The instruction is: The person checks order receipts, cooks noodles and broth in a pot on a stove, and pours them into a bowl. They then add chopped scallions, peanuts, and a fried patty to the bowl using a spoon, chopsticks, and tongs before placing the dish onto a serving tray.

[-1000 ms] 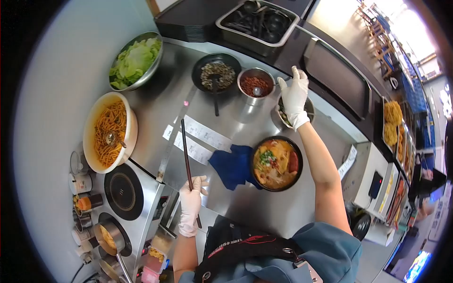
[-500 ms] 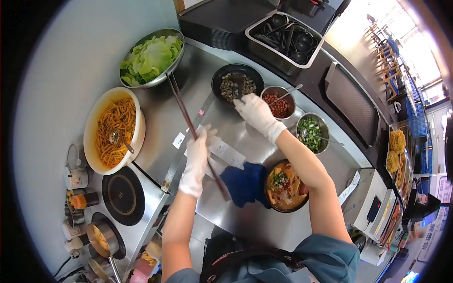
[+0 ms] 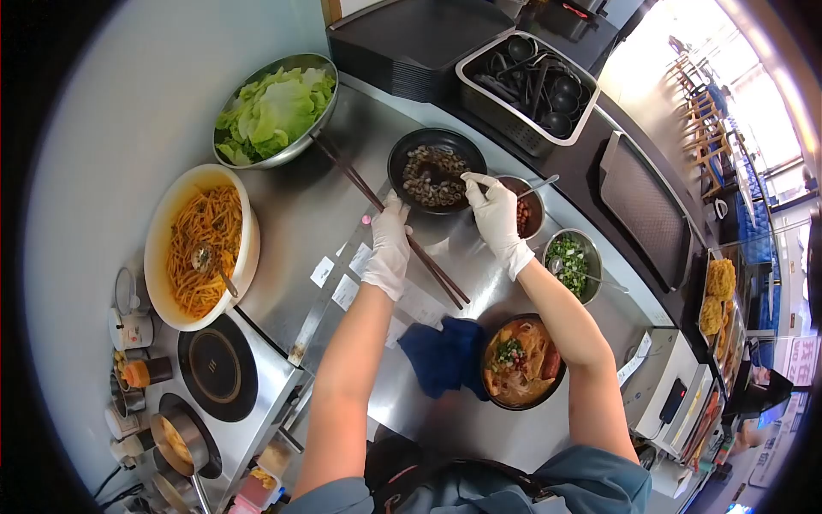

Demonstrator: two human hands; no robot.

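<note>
My left hand (image 3: 391, 242), in a white glove, is closed around a pair of long brown chopsticks (image 3: 438, 276), which slant across the steel counter. My gloved right hand (image 3: 494, 210) is at the right rim of a black bowl (image 3: 417, 204). Its thumb and fingertips are pinched together; what they hold, if anything, I cannot make out. Small dark snail-like pieces (image 3: 421, 163) lie in that bowl. Partly behind my right hand stands a metal bowl of reddish peanuts (image 3: 523, 216) with a spoon. Below my right forearm, a black bowl of noodle soup (image 3: 520, 360) holds chopped greens on top.
A blue cloth (image 3: 441, 355) touches the soup bowl. Chopped scallions (image 3: 567, 264) fill a metal bowl at right. Lettuce (image 3: 278, 111) and a white tub (image 3: 250, 248) of orange-brown strips stand at left. Beyond the counter are a ladle bin (image 3: 484, 98) and a black tray (image 3: 642, 197).
My right hand has moved from over the snail-like pieces to the bowl's right rim. My left hand has shifted up and right with the chopsticks, closer to that bowl.
</note>
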